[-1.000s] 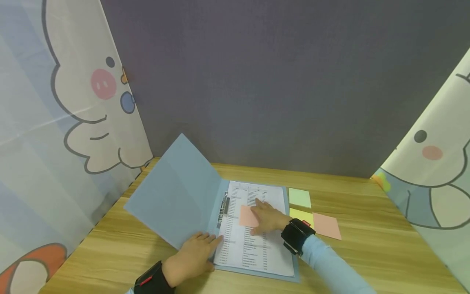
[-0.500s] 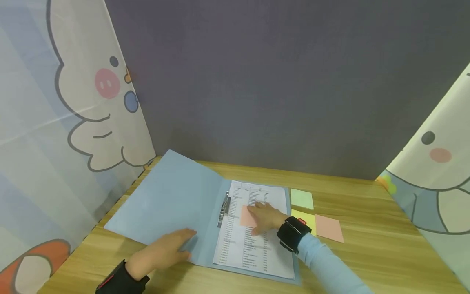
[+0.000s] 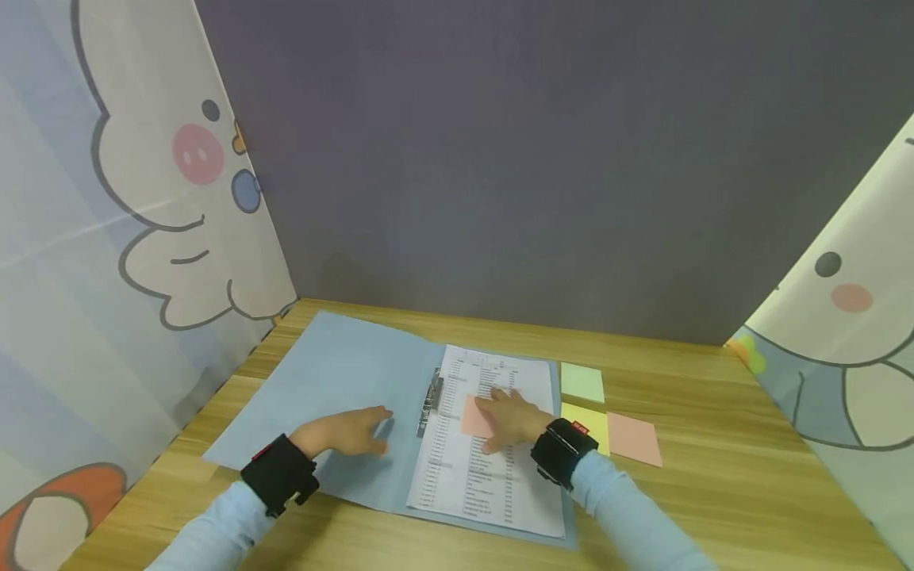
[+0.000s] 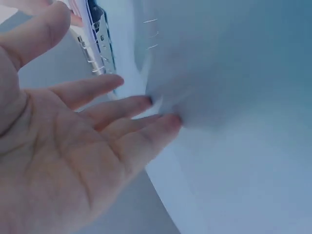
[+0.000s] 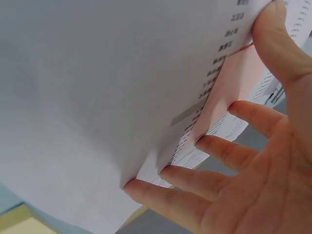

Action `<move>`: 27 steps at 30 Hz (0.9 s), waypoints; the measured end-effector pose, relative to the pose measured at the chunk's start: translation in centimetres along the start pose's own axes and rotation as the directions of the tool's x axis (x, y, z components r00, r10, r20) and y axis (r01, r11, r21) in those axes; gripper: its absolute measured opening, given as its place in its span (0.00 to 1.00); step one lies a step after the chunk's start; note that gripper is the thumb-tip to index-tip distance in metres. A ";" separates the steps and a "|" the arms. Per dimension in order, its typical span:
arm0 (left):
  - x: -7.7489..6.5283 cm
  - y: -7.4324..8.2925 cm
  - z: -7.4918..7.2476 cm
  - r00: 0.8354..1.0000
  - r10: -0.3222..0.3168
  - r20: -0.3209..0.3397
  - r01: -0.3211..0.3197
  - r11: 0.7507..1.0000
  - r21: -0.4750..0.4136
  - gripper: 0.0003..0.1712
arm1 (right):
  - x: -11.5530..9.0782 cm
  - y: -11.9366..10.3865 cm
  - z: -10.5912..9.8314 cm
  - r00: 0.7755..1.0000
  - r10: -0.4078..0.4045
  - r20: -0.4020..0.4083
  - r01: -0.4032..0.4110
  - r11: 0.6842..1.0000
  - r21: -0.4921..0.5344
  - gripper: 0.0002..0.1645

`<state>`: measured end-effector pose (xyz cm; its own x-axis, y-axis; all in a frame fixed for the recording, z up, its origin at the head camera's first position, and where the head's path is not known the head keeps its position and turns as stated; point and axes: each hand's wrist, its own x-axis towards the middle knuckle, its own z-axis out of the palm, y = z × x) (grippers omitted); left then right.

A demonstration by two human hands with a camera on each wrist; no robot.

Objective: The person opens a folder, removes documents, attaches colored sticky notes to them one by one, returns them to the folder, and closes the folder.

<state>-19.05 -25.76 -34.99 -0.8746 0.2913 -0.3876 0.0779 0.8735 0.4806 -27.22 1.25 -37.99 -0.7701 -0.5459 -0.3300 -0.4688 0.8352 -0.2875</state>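
Observation:
A light blue folder (image 3: 357, 365) lies spread on the wooden table, its cover laid out to the left. Printed sheets (image 3: 493, 492) rest on its right side beside a metal clip (image 3: 431, 403). A pink sticky note (image 3: 474, 418) lies on the top sheet. My right hand (image 3: 512, 420) rests on that sheet with spread fingers, and some fingertips touch the pink note in the right wrist view. Over the folder's cover is my left hand (image 3: 348, 432), its fingers extended and holding nothing; in the left wrist view the fingertips (image 4: 170, 122) are at the cover's surface.
Right of the folder lie a green sticky note (image 3: 581, 383), a yellow note (image 3: 589, 424) partly behind the right wrist, and another pink note (image 3: 634, 438). A dark panel (image 3: 485, 174) stands behind the table (image 3: 714, 444). Cartoon-print cloth (image 3: 157, 238) hangs at both sides.
The folder's cover has come down from raised to nearly flat. My left hand has moved left from the sheet's edge and then forward over the cover. The right hand stays on the sheet.

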 end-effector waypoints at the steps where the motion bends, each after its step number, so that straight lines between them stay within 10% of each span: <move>1: 0.6 -0.1 -0.2 1.000 -0.004 0.007 0.004 1.000 -0.005 0.36 | 0.0 0.0 0.0 1.000 0.001 0.002 -0.001 1.000 -0.005 0.51; 17: 11.3 -0.3 -1.8 0.991 0.001 -0.131 -0.018 0.992 -0.125 0.31 | -0.3 -0.2 -0.2 0.999 -0.050 -0.007 0.049 0.998 -0.032 0.51; 27: 13.8 1.1 -1.9 0.959 -0.023 -0.283 -0.036 0.979 -0.202 0.18 | 0.3 -0.3 -0.3 1.000 -0.007 0.025 0.008 0.998 -0.065 0.52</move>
<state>-31.98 -21.51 -38.30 -0.9757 0.1490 -0.1604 0.0110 0.7653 0.6436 -27.48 0.83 -37.72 -0.7558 -0.5530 -0.3507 -0.5025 0.8332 -0.2309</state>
